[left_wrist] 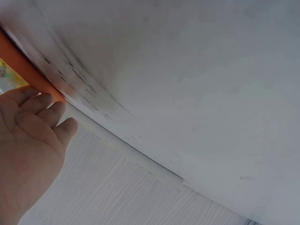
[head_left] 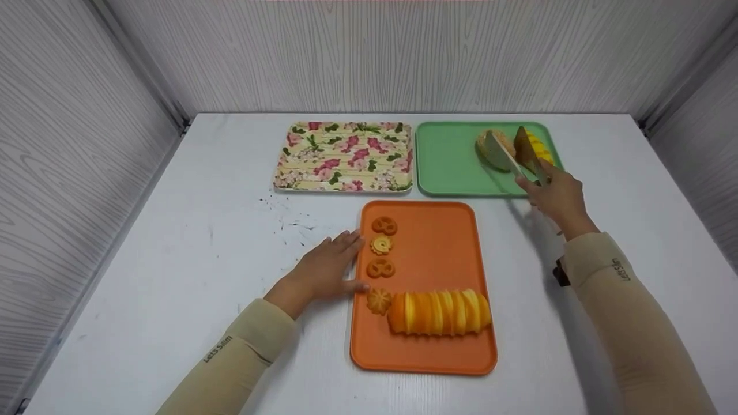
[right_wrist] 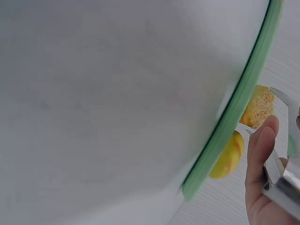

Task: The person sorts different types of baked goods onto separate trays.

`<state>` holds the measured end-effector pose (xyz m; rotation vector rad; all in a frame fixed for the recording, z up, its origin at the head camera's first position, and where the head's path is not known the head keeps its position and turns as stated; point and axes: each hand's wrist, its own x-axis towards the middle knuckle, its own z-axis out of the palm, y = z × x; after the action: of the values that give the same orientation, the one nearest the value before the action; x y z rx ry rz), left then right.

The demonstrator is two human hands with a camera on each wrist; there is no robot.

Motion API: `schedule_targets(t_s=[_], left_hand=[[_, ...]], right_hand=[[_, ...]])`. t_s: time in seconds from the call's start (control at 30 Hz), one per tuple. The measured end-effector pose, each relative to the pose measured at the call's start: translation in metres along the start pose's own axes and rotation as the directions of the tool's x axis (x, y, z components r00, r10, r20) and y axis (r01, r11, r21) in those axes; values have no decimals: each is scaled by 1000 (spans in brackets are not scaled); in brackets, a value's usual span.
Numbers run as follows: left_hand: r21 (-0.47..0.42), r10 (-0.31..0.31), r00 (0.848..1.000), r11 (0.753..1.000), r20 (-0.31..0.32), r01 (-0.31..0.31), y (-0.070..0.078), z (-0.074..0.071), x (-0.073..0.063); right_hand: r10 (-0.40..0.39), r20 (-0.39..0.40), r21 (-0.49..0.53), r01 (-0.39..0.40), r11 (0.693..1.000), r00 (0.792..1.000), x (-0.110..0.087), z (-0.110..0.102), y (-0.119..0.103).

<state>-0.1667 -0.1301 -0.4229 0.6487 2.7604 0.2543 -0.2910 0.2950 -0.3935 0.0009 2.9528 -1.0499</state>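
Observation:
My right hand (head_left: 556, 193) holds metal food tongs (head_left: 541, 172) over the green tray (head_left: 450, 161); the tongs' two arms are spread apart. One arm overlaps a round sesame-topped bun (head_left: 487, 144), and the other lies between that bun and a yellow striped bread (head_left: 539, 148). In the right wrist view the tong tips are close by the sesame bun (right_wrist: 259, 108). At the left edge of the orange tray (head_left: 426, 248) rests my left hand (head_left: 326, 268), fingers extended along the rim and thumb near a flower-shaped cookie (head_left: 379, 301).
Two pretzel-shaped cookies (head_left: 384, 226) and a round ring cookie (head_left: 381, 245) line the orange tray's left side. A long sliced-looking orange and yellow loaf (head_left: 441, 312) lies across its near part. A floral tray (head_left: 346, 155) stands back left, beside the green one. White panels (head_left: 380, 57) enclose the table.

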Motion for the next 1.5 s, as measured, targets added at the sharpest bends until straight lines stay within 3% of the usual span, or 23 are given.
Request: schedule_targets(t_s=[0.17,0.37,0.7,1.1,1.2,1.37,1.5], left_hand=[[1,-4,1000,1000,-3,4,-1,1,-2],[-9,-6,1000,1000,-6,6,-2,1,-3],[-9,0,1000,1000,-16,0,-1,2,-3],[-21,-3,1000,1000,-19,3,-2,2,-3],[-19,1,1000,1000,-19,-1,-1,2,-2],[-13,9,1000,1000,-17,-10,0,1,-3],[-20,11,1000,1000,-12,-11,1,-1,-3]], right_hand=[[-50,-50,-4,49,999,998,-5,-3,-3],[-79,-59,63,83,995,995,-13,-6,-3],[-64,10,161,62,985,998,-24,-2,-4],[-138,118,253,104,962,983,-42,4,-4],[-185,148,237,147,960,972,-47,3,-5],[-311,213,260,253,932,926,-57,3,-2],[-356,250,294,280,914,900,-67,2,-1]])
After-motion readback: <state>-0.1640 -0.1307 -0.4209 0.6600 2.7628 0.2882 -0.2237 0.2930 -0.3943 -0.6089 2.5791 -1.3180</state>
